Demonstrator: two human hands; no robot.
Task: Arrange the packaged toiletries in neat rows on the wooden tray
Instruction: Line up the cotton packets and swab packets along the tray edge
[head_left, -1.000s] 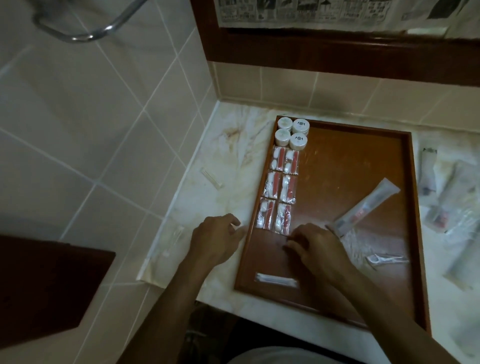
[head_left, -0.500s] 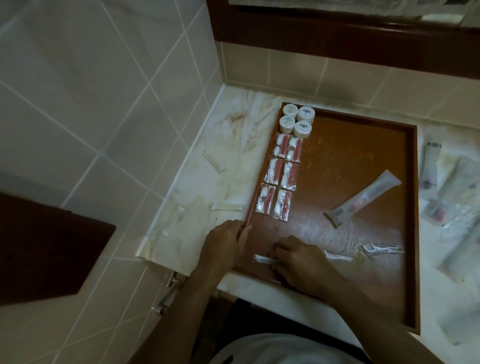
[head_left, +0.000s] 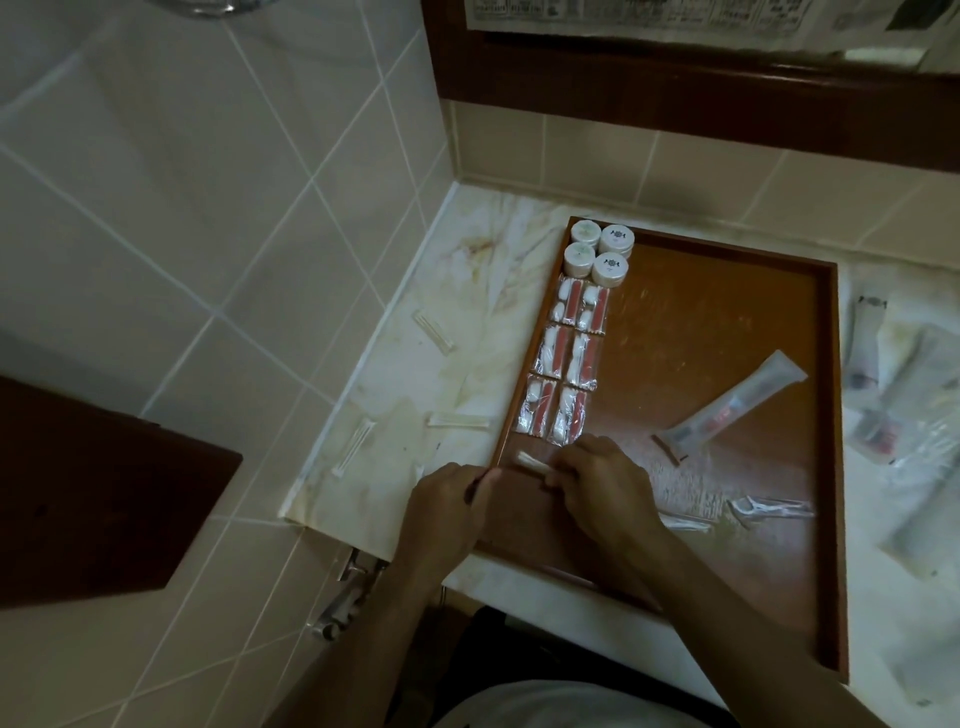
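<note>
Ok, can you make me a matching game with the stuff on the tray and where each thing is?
Things:
1. round white jars
2. red-and-white packets
3. long toothbrush packet
4. small white packet

Places:
A. lying slanted on the tray's right half
B. far left corner of the wooden tray
C. at the right hand's fingertips
D. in pairs, just nearer than the jars

Pairs: 1-B, 2-D, 3-A, 4-C

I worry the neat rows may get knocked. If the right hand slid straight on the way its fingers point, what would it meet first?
The right hand points up-left with a slim white packet under its fingertips. Straight on, it would likely meet the nearest pair of red-and-white packets, then the tray rim. Depth is unclear.
</note>
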